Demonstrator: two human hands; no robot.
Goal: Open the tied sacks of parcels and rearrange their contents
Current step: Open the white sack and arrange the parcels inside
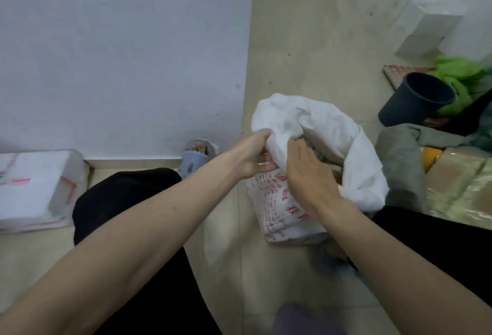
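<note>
A white woven sack [322, 126] with red print on its side stands on the floor between my knees, its mouth folded open and rolled back. Brown parcels show dimly inside the opening. My left hand [253, 154] grips the near left edge of the sack's rim, fingers curled into the fabric. My right hand [306, 172] grips the rim just to the right of it, knuckles up, over the red print.
A flat white sack [32, 188] with red marks lies at the left by the wall. A dark bucket [418, 100], green plastic [458, 73], grey cloth [399, 158] and wrapped brown parcels [458, 182] crowd the right. White boxes [415, 14] stand at the back right. My slippered foot [197, 156] is beside the sack.
</note>
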